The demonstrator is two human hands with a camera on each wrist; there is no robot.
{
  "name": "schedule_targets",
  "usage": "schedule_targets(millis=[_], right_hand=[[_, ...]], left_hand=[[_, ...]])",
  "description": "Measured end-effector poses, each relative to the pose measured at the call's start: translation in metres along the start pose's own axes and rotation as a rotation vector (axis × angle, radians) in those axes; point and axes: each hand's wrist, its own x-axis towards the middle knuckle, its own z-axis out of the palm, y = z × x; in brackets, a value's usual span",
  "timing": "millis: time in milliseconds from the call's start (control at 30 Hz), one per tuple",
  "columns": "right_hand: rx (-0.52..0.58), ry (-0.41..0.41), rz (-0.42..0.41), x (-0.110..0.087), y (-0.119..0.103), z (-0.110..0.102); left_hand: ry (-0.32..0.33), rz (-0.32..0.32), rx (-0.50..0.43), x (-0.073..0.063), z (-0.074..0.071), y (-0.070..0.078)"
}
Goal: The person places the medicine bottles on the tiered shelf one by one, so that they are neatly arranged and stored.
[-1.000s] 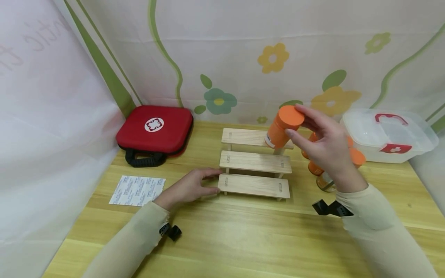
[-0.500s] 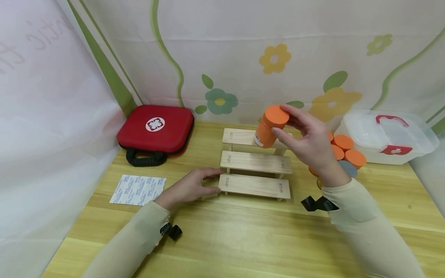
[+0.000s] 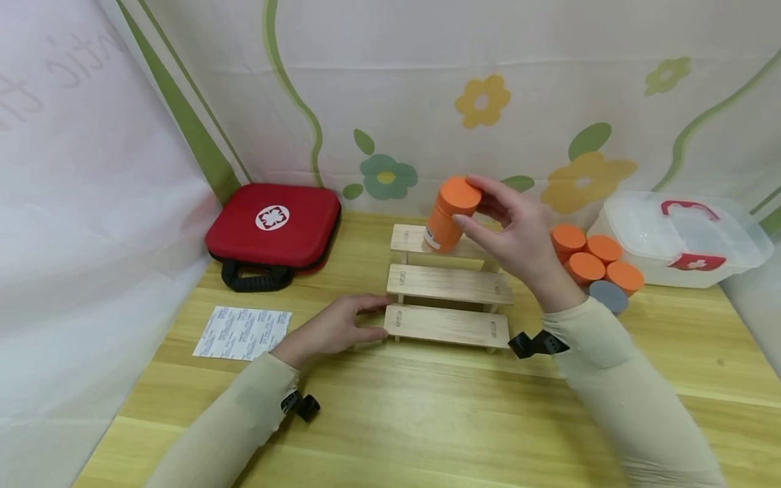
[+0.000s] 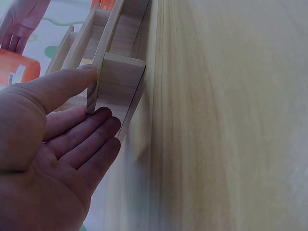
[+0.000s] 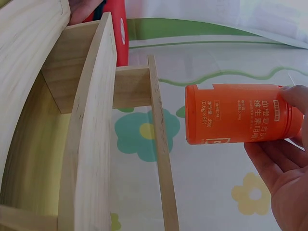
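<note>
An orange supplement bottle [image 3: 443, 220] with an orange lid is in my right hand [image 3: 518, 234], gripped near the lid between thumb and fingers. It leans slightly. In the right wrist view, a gap shows between the bottle's base and the top step [image 5: 161, 139] of the wooden rack. This three-step display rack [image 3: 448, 285] stands in the middle of the table. My left hand [image 3: 335, 327] holds the left end of its lowest step, thumb at the front corner and fingers behind. In the left wrist view, the thumb [image 4: 72, 82] lies against the board's edge.
Right of the rack stand several orange-lidded bottles [image 3: 586, 268] and a grey-lidded one [image 3: 607, 297]. Behind them sits a clear-lidded first-aid box [image 3: 647, 266]. A red first-aid case [image 3: 274, 240] and a printed white sheet [image 3: 243, 333] lie on the left.
My right hand has carried the orange bottle leftward, from the right end of the top step toward its left part. The bottles behind that arm have come into view. My left hand stays put.
</note>
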Motion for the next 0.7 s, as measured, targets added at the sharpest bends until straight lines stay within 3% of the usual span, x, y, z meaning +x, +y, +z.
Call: schedule_targets(millis=[433,700], right_hand=[[0.026,-0.067,0.052,0.016,0.005,0.025],[0.038,-0.079,0.024,0.023,0.006,0.037]], left_hand=[[-0.002,-0.003,0.001,0.001,0.002,-0.003],[-0.007,-0.021,0.002,0.0,0.001,-0.001]])
